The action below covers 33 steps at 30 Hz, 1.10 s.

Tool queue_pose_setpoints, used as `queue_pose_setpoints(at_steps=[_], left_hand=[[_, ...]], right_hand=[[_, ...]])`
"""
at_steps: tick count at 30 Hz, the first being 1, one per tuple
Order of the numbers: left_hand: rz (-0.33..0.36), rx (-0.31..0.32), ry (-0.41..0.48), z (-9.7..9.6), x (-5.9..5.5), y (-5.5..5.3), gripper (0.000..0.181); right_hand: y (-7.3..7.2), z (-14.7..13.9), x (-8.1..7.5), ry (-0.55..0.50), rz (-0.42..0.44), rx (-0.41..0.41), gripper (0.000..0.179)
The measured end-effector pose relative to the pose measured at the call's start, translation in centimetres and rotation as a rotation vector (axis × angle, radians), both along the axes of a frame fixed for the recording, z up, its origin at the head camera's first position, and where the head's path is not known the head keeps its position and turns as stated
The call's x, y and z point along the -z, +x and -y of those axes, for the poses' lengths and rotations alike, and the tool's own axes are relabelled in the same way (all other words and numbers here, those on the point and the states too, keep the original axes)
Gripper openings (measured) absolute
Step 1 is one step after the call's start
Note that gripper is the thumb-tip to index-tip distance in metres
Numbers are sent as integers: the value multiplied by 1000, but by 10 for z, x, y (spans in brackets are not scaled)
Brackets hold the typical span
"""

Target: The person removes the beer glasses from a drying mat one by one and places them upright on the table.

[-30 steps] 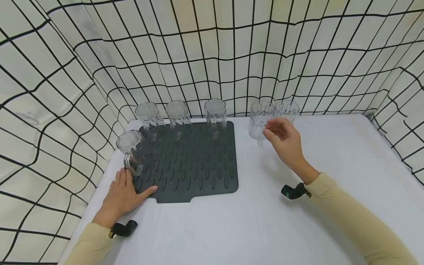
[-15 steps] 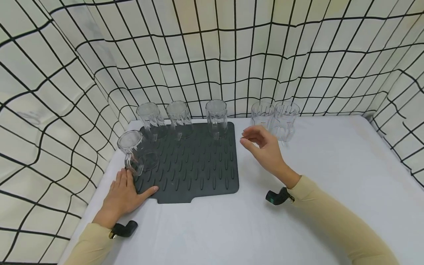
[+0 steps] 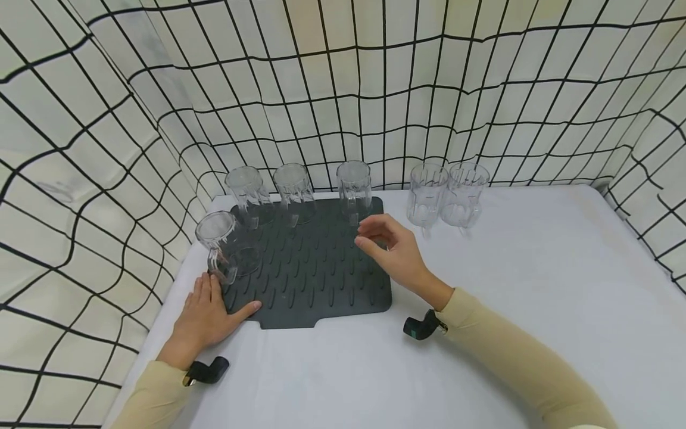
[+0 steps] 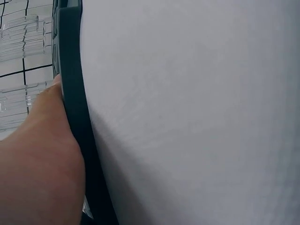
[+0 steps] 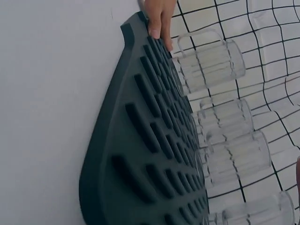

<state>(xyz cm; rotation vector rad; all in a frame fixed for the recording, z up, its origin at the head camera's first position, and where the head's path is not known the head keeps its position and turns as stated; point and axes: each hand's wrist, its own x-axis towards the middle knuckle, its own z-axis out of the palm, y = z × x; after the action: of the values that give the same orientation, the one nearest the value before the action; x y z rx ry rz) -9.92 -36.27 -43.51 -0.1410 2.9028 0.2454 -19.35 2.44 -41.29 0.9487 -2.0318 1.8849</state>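
My left hand (image 3: 203, 319) rests with straight fingers on the front-left corner of a dark ribbed drying mat (image 3: 316, 286), thumb spread along its front edge. Just beyond those fingertips stands a clear glass mug (image 3: 227, 247) with its handle toward me. My right hand (image 3: 396, 256) hovers over the mat's right side, fingers loosely curved and holding nothing. Behind it, at the mat's back edge, is another glass mug (image 3: 354, 187). In the right wrist view the ribbed mat (image 5: 140, 122) and several mugs fill the middle; the left fingers (image 5: 161, 16) lie at its far corner.
Two more glass mugs (image 3: 248, 193) (image 3: 293, 190) stand at the mat's back left. On the white cloth right of the mat, a pair of glass mugs (image 3: 426, 196) (image 3: 463, 196) stand close together. Black wire grid (image 3: 386, 95) walls the table's back and sides.
My right hand has moved left and toward me, away from the pair of mugs on the cloth, to over the mat. The left hand and the mugs have stayed put.
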Motion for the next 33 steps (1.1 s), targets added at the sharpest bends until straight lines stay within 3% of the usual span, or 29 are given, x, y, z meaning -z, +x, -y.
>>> queue_pose_setpoints(at_steps=[24,33], left_hand=[[8,-9,-12,-2,-1,1,133],[24,-17,-22,-5,-1,0,133]], right_hand=[[1,94,11,25,131,-131,27],[4,122,14,19,235,-198,24]])
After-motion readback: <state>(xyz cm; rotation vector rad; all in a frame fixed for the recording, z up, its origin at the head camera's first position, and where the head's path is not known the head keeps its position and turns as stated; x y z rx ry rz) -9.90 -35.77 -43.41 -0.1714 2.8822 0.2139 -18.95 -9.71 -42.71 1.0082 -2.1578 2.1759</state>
